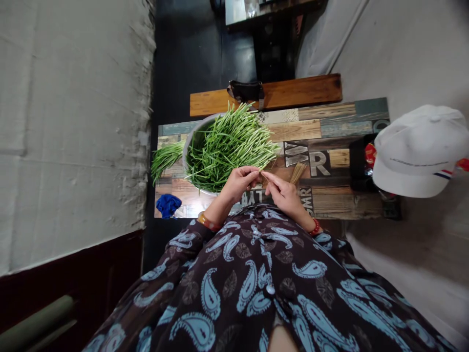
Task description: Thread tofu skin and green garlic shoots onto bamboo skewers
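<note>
Long green stalks (234, 146) fill a grey basin (187, 146) on the patterned table (293, 131), their pale ends pointing right. My left hand (242, 183) is closed in a pinch at the near right side of the stalks, around a thin piece of stalk. Fingertip to fingertip with it, my right hand (284, 193) pinches the same thin piece. A small bundle of tan sticks (298, 172) lies just beyond my right hand. More green stalks (166, 159) lie left of the basin.
A crumpled blue cloth (168, 205) lies at the table's left front. On the right are a white cap (417, 151) and a black container (358, 164) with red packets. Behind the table stands a wooden bench (300, 93) with a black bag (246, 91).
</note>
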`<state>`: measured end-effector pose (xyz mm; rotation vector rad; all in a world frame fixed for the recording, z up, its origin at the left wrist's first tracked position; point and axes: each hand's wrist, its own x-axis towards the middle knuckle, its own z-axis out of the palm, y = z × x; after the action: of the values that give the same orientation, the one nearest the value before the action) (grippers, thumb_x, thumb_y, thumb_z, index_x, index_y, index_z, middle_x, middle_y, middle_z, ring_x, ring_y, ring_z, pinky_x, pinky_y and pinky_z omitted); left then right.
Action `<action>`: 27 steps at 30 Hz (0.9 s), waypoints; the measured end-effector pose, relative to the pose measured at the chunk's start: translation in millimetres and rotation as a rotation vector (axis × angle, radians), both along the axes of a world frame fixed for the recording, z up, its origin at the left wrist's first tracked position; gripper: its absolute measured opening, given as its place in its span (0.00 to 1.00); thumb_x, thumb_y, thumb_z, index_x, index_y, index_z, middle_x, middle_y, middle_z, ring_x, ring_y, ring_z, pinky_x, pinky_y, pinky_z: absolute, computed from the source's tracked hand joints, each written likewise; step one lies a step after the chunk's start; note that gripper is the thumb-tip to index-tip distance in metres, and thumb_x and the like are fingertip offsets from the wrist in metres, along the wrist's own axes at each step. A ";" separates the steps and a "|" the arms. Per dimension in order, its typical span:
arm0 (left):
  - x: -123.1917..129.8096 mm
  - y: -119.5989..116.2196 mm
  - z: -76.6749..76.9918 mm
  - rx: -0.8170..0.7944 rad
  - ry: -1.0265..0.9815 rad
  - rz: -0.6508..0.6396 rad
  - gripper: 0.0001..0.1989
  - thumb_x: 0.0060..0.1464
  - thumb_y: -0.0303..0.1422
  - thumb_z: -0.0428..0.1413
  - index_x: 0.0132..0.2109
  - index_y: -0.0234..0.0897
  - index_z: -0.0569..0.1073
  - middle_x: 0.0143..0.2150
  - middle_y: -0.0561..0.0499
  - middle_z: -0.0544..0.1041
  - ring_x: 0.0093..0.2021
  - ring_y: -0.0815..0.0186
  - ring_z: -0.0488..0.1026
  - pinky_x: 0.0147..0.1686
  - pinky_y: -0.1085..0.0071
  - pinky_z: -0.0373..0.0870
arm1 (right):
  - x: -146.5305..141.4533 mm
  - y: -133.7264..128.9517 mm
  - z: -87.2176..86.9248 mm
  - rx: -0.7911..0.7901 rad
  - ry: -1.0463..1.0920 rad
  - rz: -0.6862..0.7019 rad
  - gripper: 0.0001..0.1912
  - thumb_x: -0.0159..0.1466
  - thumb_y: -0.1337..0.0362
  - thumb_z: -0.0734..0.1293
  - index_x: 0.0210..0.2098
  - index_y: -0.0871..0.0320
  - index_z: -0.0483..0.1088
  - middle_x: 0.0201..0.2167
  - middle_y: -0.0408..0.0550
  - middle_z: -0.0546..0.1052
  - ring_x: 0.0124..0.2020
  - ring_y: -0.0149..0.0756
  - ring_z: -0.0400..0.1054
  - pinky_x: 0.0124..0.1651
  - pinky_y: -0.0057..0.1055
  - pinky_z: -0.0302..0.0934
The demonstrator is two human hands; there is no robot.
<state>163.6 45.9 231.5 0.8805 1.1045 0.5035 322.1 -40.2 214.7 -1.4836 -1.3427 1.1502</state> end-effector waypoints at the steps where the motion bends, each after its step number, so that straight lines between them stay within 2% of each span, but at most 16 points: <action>1: -1.4 -0.5 -0.1 0.001 -0.001 0.009 0.18 0.45 0.42 0.66 0.37 0.31 0.78 0.26 0.53 0.74 0.20 0.76 0.64 0.18 0.78 0.52 | -0.6 0.1 -1.0 -0.005 0.008 0.015 0.23 0.70 0.59 0.58 0.62 0.53 0.70 0.27 0.44 0.76 0.27 0.34 0.69 0.38 0.32 0.67; 6: -10.9 -2.1 1.5 0.016 -0.016 0.049 0.19 0.44 0.42 0.67 0.37 0.30 0.78 0.25 0.53 0.75 0.20 0.76 0.65 0.17 0.78 0.54 | -6.8 1.0 -2.3 -0.041 0.025 0.059 0.24 0.69 0.61 0.59 0.63 0.53 0.69 0.26 0.43 0.76 0.21 0.30 0.66 0.31 0.28 0.66; 12: -21.0 -2.5 1.5 0.019 -0.045 0.087 0.17 0.44 0.41 0.67 0.35 0.31 0.78 0.25 0.53 0.75 0.19 0.76 0.66 0.17 0.78 0.53 | -14.8 2.5 5.7 -0.101 0.075 0.099 0.24 0.70 0.61 0.58 0.63 0.55 0.68 0.28 0.42 0.75 0.15 0.24 0.62 0.23 0.24 0.61; 18: -24.4 -3.2 -1.5 0.033 -0.055 0.080 0.17 0.44 0.41 0.67 0.36 0.31 0.79 0.25 0.53 0.76 0.19 0.76 0.65 0.17 0.77 0.51 | -16.7 2.5 9.1 -0.084 0.033 0.106 0.24 0.70 0.64 0.58 0.63 0.57 0.69 0.26 0.42 0.74 0.18 0.25 0.61 0.26 0.25 0.61; 27: -26.9 -0.9 2.1 0.031 -0.050 0.073 0.17 0.43 0.41 0.68 0.36 0.31 0.80 0.25 0.53 0.75 0.19 0.77 0.63 0.18 0.77 0.50 | -17.8 2.2 11.4 -0.026 -0.037 0.109 0.24 0.68 0.68 0.57 0.61 0.58 0.70 0.23 0.40 0.73 0.23 0.29 0.63 0.33 0.28 0.63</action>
<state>136.7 45.0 233.6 0.8521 1.0886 0.6018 304.4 -38.0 226.1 -1.4714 -1.4541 1.2185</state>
